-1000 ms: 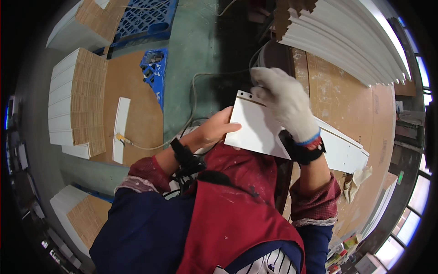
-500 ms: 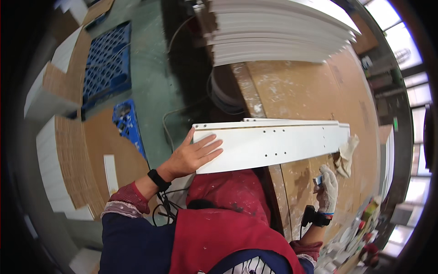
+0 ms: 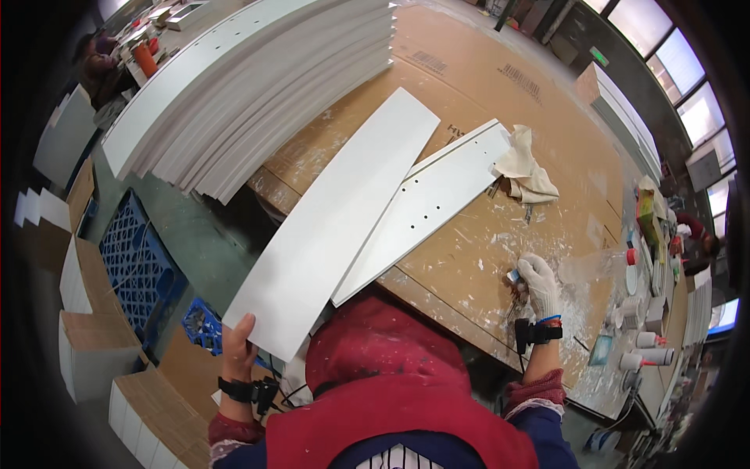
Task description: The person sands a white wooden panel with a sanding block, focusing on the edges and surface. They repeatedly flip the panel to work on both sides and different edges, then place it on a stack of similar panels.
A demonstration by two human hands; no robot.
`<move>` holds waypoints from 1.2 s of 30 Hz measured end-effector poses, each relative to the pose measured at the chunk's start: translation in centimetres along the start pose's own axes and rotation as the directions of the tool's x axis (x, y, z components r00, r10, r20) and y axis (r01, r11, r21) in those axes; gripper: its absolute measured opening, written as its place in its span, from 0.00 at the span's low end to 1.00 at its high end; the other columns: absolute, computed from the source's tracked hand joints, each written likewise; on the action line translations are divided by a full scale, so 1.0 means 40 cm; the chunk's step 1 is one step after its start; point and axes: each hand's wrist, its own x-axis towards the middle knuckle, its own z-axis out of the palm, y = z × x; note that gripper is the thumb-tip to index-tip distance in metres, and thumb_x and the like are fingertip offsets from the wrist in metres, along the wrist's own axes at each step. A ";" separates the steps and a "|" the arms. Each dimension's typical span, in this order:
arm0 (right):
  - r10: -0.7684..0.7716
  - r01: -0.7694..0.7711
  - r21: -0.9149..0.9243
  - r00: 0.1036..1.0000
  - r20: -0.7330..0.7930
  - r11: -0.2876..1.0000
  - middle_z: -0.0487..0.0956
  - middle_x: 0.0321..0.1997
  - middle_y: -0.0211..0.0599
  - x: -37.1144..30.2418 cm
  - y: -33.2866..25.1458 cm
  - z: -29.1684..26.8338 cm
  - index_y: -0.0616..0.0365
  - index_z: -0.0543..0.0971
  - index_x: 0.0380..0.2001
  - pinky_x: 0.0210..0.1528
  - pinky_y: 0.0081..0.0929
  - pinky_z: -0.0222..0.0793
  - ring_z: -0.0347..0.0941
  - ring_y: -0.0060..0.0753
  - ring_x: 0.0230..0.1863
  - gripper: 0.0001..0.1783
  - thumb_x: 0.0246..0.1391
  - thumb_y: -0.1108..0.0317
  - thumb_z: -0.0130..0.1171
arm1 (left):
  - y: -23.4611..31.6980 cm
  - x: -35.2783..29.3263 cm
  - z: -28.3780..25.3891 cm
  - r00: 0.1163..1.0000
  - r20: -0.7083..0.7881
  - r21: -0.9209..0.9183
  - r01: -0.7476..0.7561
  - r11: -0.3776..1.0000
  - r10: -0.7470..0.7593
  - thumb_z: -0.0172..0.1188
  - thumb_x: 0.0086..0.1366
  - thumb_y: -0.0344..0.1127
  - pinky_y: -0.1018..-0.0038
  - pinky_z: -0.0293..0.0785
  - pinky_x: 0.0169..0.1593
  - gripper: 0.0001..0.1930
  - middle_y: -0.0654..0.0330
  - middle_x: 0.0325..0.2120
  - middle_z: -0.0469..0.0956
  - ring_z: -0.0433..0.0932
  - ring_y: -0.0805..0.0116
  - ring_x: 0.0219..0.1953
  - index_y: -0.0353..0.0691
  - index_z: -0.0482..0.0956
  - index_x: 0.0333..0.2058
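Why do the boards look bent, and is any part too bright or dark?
Head view: the wide lens likely bows the board in the left hand and the stack; head view: the windows glare almost white; head view: the floor sinks into shadow beside the table, and the corners go black.

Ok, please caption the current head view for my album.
Bare left fingers hold a plain white board over a drilled board; gloved right fingers hold a small object.

Red apron (image 3: 398, 428), 2 black wrist straps (image 3: 544, 333), 1 white glove (image 3: 541, 289), seemingly lace-trimmed cuffs (image 3: 536, 391)
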 end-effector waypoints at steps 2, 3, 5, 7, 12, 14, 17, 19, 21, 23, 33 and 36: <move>-0.002 0.002 -0.025 1.000 0.007 1.000 0.74 0.23 0.28 0.003 0.015 -0.011 0.57 0.74 0.42 0.19 0.15 0.62 0.66 0.15 0.20 0.15 0.53 0.61 0.55 | -0.030 -0.021 -0.023 0.998 0.009 -0.018 0.056 0.998 -0.056 0.55 0.56 0.32 0.68 0.68 0.51 0.25 0.53 0.47 0.71 0.72 0.61 0.48 0.30 0.64 0.53; 0.005 -0.005 -0.055 1.000 0.004 0.998 0.75 0.26 0.30 0.008 0.019 -0.016 0.58 0.74 0.42 0.22 0.18 0.64 0.67 0.17 0.22 0.17 0.52 0.60 0.56 | -0.035 -0.033 -0.022 0.997 -0.002 -0.024 0.078 0.997 -0.078 0.55 0.56 0.33 0.68 0.68 0.51 0.25 0.53 0.47 0.71 0.72 0.61 0.48 0.30 0.64 0.53; -0.073 0.073 -0.219 0.997 0.008 0.973 0.75 0.33 0.37 0.030 0.025 -0.027 0.60 0.72 0.44 0.30 0.23 0.67 0.69 0.26 0.28 0.21 0.49 0.59 0.58 | -0.048 -0.053 -0.016 0.995 -0.048 -0.023 0.082 0.996 -0.083 0.55 0.55 0.35 0.68 0.70 0.49 0.26 0.53 0.45 0.72 0.73 0.61 0.46 0.30 0.65 0.52; -0.226 0.223 -0.472 0.973 0.051 0.853 0.73 0.43 0.45 0.068 0.033 -0.045 0.61 0.70 0.48 0.42 0.30 0.68 0.72 0.37 0.38 0.28 0.46 0.57 0.59 | -0.063 -0.058 -0.024 0.994 -0.027 -0.043 0.101 0.994 -0.103 0.55 0.55 0.35 0.68 0.71 0.48 0.25 0.53 0.44 0.73 0.74 0.61 0.45 0.29 0.66 0.51; -0.483 0.267 -0.732 0.870 -0.095 0.627 0.60 0.60 0.53 0.148 -0.093 -0.028 0.58 0.60 0.59 0.59 0.37 0.57 0.58 0.50 0.60 0.42 0.44 0.51 0.61 | -0.097 -0.051 -0.057 0.982 0.025 -0.093 0.189 0.978 -0.188 0.55 0.56 0.35 0.70 0.73 0.45 0.24 0.53 0.43 0.74 0.76 0.62 0.43 0.30 0.66 0.51; -0.576 0.299 -0.746 0.806 -0.135 0.595 0.58 0.61 0.52 0.219 -0.150 -0.016 0.58 0.58 0.60 0.60 0.38 0.56 0.56 0.50 0.61 0.42 0.45 0.49 0.59 | -0.123 -0.046 -0.064 0.967 -0.003 -0.107 0.254 0.961 -0.256 0.55 0.57 0.35 0.70 0.73 0.45 0.24 0.53 0.43 0.74 0.76 0.62 0.43 0.30 0.66 0.51; -0.570 0.209 -0.826 0.806 -0.158 0.524 0.59 0.62 0.51 0.383 -0.190 -0.027 0.55 0.57 0.61 0.60 0.40 0.57 0.57 0.52 0.61 0.41 0.47 0.47 0.56 | -0.130 -0.027 -0.064 0.952 -0.023 -0.125 0.301 0.945 -0.306 0.55 0.57 0.35 0.69 0.73 0.46 0.24 0.53 0.44 0.73 0.76 0.62 0.43 0.30 0.65 0.51; -0.490 0.161 -0.827 0.858 -0.152 0.538 0.61 0.61 0.51 0.464 -0.195 -0.021 0.54 0.57 0.61 0.58 0.40 0.58 0.59 0.52 0.60 0.40 0.49 0.48 0.55 | -0.130 -0.018 -0.056 0.944 -0.047 -0.154 0.315 0.937 -0.325 0.55 0.57 0.34 0.69 0.73 0.47 0.24 0.54 0.44 0.73 0.75 0.61 0.44 0.31 0.65 0.51; -0.335 0.141 -0.742 0.935 -0.119 0.655 0.63 0.59 0.53 0.507 -0.199 -0.007 0.54 0.56 0.62 0.57 0.39 0.60 0.62 0.51 0.58 0.38 0.51 0.51 0.54 | -0.124 -0.016 -0.043 0.935 -0.085 -0.192 0.323 0.927 -0.344 0.55 0.57 0.34 0.68 0.73 0.48 0.24 0.54 0.44 0.73 0.75 0.61 0.44 0.31 0.65 0.51; -0.299 0.076 -0.804 0.946 -0.130 0.590 0.67 0.56 0.54 0.524 -0.198 0.016 0.50 0.58 0.61 0.54 0.40 0.62 0.65 0.52 0.55 0.35 0.51 0.52 0.52 | -0.131 -0.030 -0.033 0.929 -0.143 -0.216 0.308 0.927 -0.342 0.56 0.56 0.34 0.68 0.72 0.49 0.24 0.53 0.44 0.73 0.74 0.60 0.45 0.31 0.65 0.51; -0.534 0.763 -0.622 0.605 0.591 0.175 0.73 0.28 0.32 0.201 -0.404 0.303 0.49 0.72 0.46 0.22 0.25 0.68 0.72 0.26 0.23 0.18 0.49 0.64 0.51 | -0.133 -0.018 -0.049 0.922 -0.122 -0.170 0.344 0.923 -0.367 0.61 0.48 0.30 0.64 0.70 0.51 0.30 0.52 0.46 0.71 0.73 0.56 0.47 0.32 0.65 0.52; -0.363 0.979 -0.164 0.108 0.926 -0.125 0.71 0.26 0.29 0.017 -0.345 0.516 0.41 0.70 0.42 0.28 0.41 0.64 0.71 0.31 0.23 0.18 0.43 0.61 0.52 | -0.122 0.015 -0.032 0.932 -0.108 -0.159 0.328 0.931 -0.347 0.62 0.47 0.30 0.64 0.70 0.51 0.32 0.52 0.46 0.71 0.73 0.56 0.47 0.32 0.64 0.52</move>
